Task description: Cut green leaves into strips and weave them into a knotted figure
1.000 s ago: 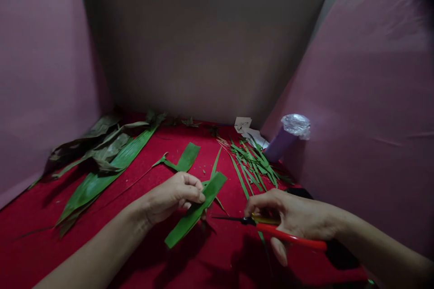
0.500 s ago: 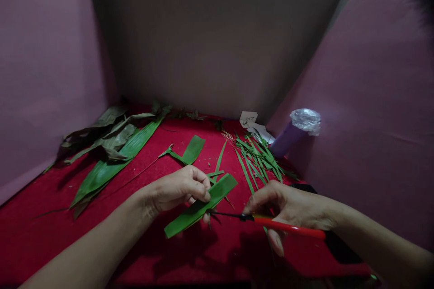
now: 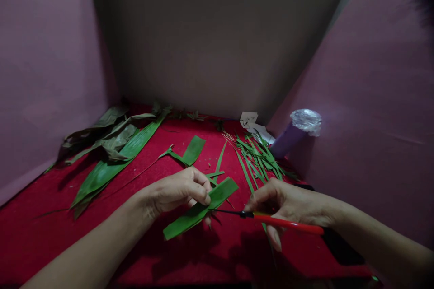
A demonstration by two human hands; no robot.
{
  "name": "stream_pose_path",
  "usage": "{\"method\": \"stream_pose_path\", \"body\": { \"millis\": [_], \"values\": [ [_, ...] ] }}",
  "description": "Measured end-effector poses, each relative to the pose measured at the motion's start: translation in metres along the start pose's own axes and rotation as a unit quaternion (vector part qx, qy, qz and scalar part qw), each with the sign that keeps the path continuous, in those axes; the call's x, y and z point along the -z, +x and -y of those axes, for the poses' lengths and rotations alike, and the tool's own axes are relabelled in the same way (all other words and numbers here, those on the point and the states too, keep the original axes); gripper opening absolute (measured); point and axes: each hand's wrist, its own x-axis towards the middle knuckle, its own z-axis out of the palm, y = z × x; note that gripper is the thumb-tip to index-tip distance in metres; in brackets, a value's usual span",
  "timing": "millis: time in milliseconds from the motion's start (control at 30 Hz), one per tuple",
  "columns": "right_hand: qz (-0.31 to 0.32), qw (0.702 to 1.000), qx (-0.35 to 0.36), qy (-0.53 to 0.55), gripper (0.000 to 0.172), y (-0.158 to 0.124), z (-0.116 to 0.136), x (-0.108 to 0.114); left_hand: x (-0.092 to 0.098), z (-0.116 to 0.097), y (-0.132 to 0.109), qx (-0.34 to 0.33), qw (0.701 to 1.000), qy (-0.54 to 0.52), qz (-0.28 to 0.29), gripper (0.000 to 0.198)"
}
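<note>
My left hand (image 3: 181, 191) is closed on a long green leaf strip (image 3: 193, 214), holding it slanted just above the red cloth (image 3: 40, 239). My right hand (image 3: 288, 205) grips red-handled scissors (image 3: 281, 222). Their dark blades (image 3: 230, 212) point left and meet the leaf strip's edge just right of my left fingers.
A pile of thin green leaf slivers (image 3: 259, 158) lies beyond my right hand. Another cut leaf piece (image 3: 190, 151) sits mid-cloth. Long green and dried brown leaves (image 3: 108, 144) lie at the left. A purple cup capped with plastic wrap (image 3: 294, 133) leans at the right wall. Cardboard walls enclose the space.
The scissors have moved left, from apart from the leaf strip to touching it. My left hand has kept its hold on the strip.
</note>
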Motion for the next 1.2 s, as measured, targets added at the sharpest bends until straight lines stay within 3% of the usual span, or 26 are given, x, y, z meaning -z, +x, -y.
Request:
{"method": "stream_pose_path", "body": {
  "millis": [300,767,1200],
  "values": [
    [0.018,0.997,0.028,-0.064,0.025,0.0006,0.002,0.0022,-0.0035,-0.0024,-0.0005,0.016,1.0,-0.014,0.01,0.007],
    [0.018,0.998,0.029,-0.053,0.031,0.0008,-0.0024,0.0037,-0.0041,-0.0021,0.0004,0.009,1.0,-0.01,0.009,0.008],
    [-0.009,0.992,0.046,-0.118,0.023,-0.0017,-0.0016,0.0055,0.002,0.0036,0.0049,-0.006,0.997,-0.037,0.063,0.008]
  ]
}}
